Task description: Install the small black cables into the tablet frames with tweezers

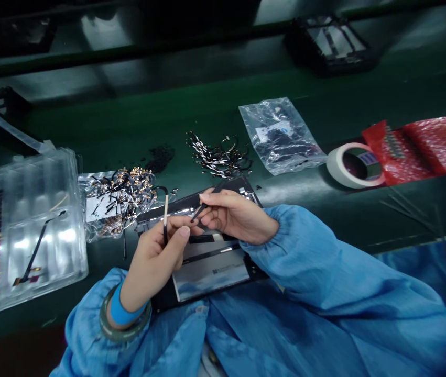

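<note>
My left hand (163, 243) is closed, with a thin black-and-white flex cable (165, 210) sticking up between its fingers. A tiny dark piece shows at the tip of its index finger. My right hand (232, 214) pinches dark tweezers (199, 210), whose points touch or nearly touch that fingertip. Below both hands lies an opened tablet-like device (215, 277) with a black frame and a large silver-grey battery-like block. My hands cover part of its upper half.
At left sits a clear plastic tray (61, 241) holding flex cables. Beside it, more cables are heaped on a plastic bag (102, 204). Beyond the device lie a cable pile (220, 157), small black parts (161, 158) and a clear bag (281, 136). White tape (335, 165) and red bubble wrap (441, 144) are right.
</note>
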`<state>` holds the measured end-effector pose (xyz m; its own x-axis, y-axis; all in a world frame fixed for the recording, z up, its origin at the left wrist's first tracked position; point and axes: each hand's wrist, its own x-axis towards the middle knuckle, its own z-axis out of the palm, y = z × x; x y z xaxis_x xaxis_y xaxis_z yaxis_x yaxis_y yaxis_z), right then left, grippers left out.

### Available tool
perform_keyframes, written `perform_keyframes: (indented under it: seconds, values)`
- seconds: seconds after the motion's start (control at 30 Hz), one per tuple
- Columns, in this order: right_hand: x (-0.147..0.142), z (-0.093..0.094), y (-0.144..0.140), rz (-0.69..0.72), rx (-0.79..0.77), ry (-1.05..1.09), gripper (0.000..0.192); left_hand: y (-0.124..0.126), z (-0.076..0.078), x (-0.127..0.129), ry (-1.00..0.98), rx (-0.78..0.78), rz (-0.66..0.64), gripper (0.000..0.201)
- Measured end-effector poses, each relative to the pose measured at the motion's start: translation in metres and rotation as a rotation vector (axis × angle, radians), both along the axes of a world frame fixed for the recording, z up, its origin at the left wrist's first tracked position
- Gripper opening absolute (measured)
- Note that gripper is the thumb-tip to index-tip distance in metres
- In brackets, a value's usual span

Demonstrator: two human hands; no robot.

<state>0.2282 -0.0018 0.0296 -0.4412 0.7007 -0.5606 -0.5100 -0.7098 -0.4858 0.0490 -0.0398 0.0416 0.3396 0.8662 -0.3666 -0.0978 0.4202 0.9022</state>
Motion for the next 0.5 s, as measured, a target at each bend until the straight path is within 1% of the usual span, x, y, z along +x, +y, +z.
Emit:
perform_keyframes:
  seconds: [0.13,0.23,0.37,0.5]
  values:
    - [-0.002,0.000,-0.001,-0.020,0.024,-0.007,0.024,-0.001,-0.004,0.001,0.041,0.016,-0.002,0.033]
    - [-0.004,-0.001,-0.003,-0.029,0.052,-0.012,0.017,-0.001,-0.005,0.004,0.116,0.072,0.017,0.030]
    - [-0.006,-0.001,-0.005,-0.041,0.079,-0.015,0.015,0.000,-0.003,0.009,0.260,0.168,0.078,0.023]
    - [-0.007,0.000,-0.006,-0.049,0.082,-0.023,0.017,0.000,0.001,0.010,0.274,0.190,0.066,0.017]
